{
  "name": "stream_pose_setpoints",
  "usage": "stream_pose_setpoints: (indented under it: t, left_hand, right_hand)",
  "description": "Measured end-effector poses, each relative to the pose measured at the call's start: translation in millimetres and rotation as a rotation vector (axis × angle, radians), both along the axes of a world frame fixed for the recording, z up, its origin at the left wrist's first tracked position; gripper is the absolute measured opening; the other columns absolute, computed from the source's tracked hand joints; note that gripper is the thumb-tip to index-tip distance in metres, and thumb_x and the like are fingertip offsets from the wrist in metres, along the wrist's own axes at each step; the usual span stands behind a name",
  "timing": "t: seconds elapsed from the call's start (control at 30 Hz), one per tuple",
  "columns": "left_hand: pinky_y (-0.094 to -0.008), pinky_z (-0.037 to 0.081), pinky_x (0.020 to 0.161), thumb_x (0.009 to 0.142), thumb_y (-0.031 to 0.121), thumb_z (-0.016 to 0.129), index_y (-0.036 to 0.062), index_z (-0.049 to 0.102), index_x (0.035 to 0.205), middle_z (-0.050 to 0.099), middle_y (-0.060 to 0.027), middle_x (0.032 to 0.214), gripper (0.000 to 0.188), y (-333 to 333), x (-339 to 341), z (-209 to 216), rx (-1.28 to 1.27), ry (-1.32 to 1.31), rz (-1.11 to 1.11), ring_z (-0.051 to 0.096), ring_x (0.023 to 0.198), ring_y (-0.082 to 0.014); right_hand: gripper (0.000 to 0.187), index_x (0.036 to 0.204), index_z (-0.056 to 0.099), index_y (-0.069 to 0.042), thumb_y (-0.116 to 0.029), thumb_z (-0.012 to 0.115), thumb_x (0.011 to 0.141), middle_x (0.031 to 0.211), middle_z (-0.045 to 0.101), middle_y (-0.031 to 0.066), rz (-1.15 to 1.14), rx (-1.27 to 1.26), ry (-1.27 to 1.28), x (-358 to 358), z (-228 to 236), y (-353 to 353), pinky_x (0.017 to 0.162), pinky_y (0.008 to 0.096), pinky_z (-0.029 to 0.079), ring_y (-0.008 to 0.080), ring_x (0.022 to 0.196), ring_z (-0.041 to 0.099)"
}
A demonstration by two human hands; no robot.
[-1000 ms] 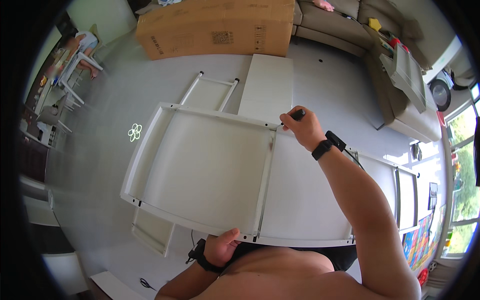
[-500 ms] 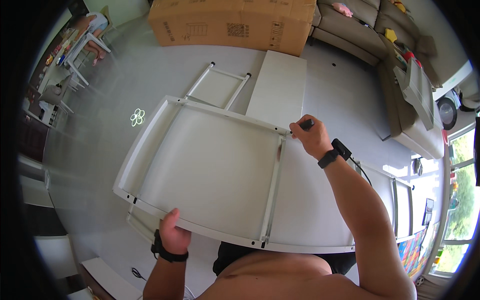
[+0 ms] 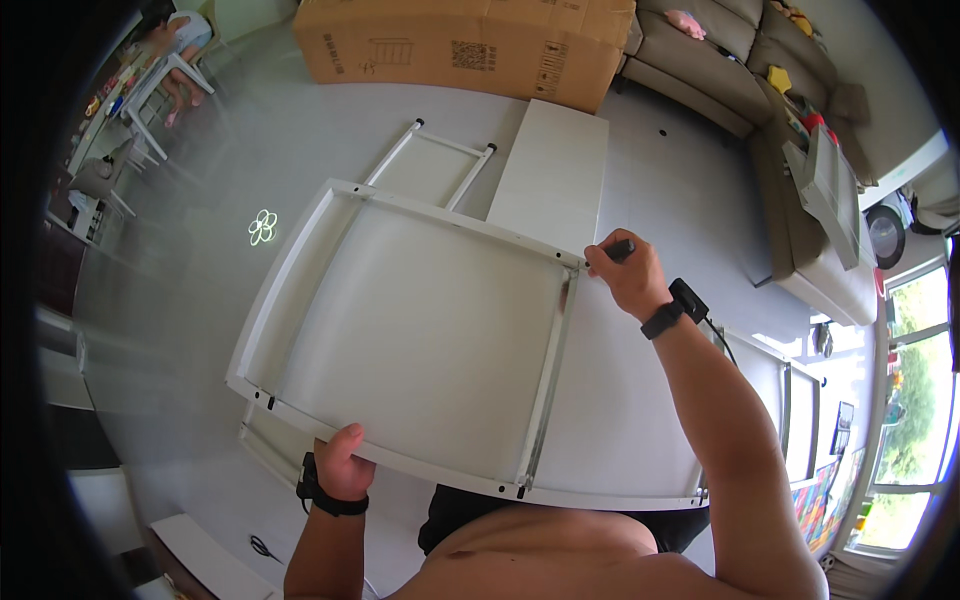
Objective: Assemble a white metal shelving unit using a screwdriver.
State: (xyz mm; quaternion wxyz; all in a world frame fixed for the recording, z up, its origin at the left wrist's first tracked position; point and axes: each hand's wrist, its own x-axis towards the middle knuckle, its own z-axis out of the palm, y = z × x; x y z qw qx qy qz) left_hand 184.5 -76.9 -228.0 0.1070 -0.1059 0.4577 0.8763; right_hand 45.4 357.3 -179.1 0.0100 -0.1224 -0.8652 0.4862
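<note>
A large white framed panel (image 3: 430,330) lies in front of me, its raised rim and metal crossbar (image 3: 548,385) facing up. My left hand (image 3: 342,468) grips the near rim toward its left end, thumb on top and fingers hidden below. At the far rim, by the end of the crossbar, my right hand (image 3: 632,278) closes around a screwdriver with a black handle (image 3: 620,250). Its tip is at or very near the rim; whether it sits in a screw is too small to tell. Dark holes dot the rim.
White leg frames (image 3: 430,165) with black feet stick out beyond the panel. Behind lies a flat white board (image 3: 552,170) against a big cardboard box (image 3: 460,50). A brown sofa (image 3: 720,75) stands far right. Another person (image 3: 180,50) sits at a small table far left.
The view has shifted slightly. Both hands keep their grips, the left on the panel's near rim and the right on the screwdriver at the far rim.
</note>
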Motion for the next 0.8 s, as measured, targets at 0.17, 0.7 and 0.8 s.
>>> stream_pose_setpoints:
  t: [0.17, 0.7, 0.8]
  left_hand:
    - [-0.0392, 0.052, 0.095, 0.091, 0.012, 0.056, -0.0051, 0.060, 0.122, 0.068, -0.0131, 0.118, 0.036, -5.5, 5.3, -17.5, -0.424, 0.223, 0.038, 0.066, 0.108, -0.0268]
    - [-0.0416, 0.055, 0.089, 0.089, -0.004, 0.059, 0.0004, 0.064, 0.105, 0.069, -0.0184, 0.108, 0.017, -2.1, 3.0, -5.3, 0.102, -0.098, 0.146, 0.069, 0.093, -0.0328]
    - [-0.0408, 0.054, 0.090, 0.090, 0.000, 0.057, -0.0008, 0.062, 0.110, 0.068, -0.0159, 0.112, 0.021, -11.0, 10.6, -28.2, -0.468, 0.223, 0.077, 0.068, 0.098, -0.0293]
  right_hand:
    - [0.027, 0.085, 0.063, -0.002, -0.027, 0.070, 0.091, 0.071, 0.068, 0.0028, 0.066, 0.038, -0.019, -3.5, 4.4, -3.1, 0.060, 0.0282, 0.046, 0.0097, 0.062, 0.055]
    - [0.029, 0.086, 0.066, 0.001, -0.026, 0.074, 0.091, 0.068, 0.066, 0.0072, 0.097, 0.162, 0.058, -1.1, -13.1, -6.5, 0.060, 0.0296, 0.048, 0.0126, 0.061, 0.056]
    - [0.025, 0.086, 0.066, 0.001, -0.022, 0.076, 0.090, 0.070, 0.067, 0.0087, 0.126, 0.212, 0.150, 4.0, -13.4, -10.8, 0.060, 0.0295, 0.049, 0.0148, 0.061, 0.059]
